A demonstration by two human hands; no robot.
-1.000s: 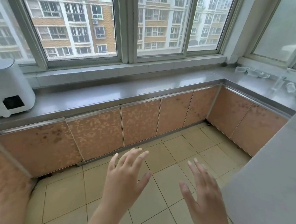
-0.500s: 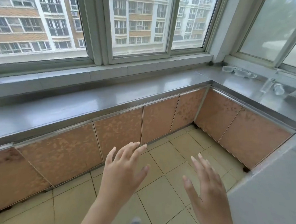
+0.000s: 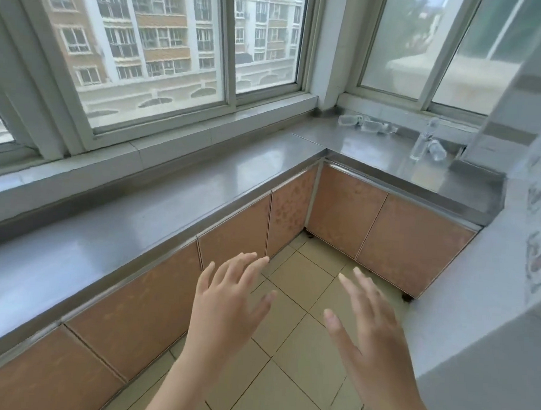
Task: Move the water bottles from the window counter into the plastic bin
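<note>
Several clear plastic water bottles sit on the steel window counter (image 3: 375, 147) at the far right. Some lie on their sides in a row (image 3: 366, 124) against the window ledge. One stands upright (image 3: 423, 140) with another lying beside it (image 3: 437, 150). My left hand (image 3: 229, 303) and my right hand (image 3: 369, 329) hover over the floor in front of me, fingers spread, holding nothing, well short of the bottles. No plastic bin is in view.
An L-shaped steel counter (image 3: 156, 205) with orange patterned cabinet doors (image 3: 383, 232) runs under the windows. A grey tiled wall or pillar (image 3: 503, 279) juts in on the right, close to my right hand. Beige floor tiles (image 3: 305, 347) lie below.
My view has swung to the right and closer to the corner; the white appliance on the left has left the frame. The bottles now appear nearer. Both hands stay spread and empty.
</note>
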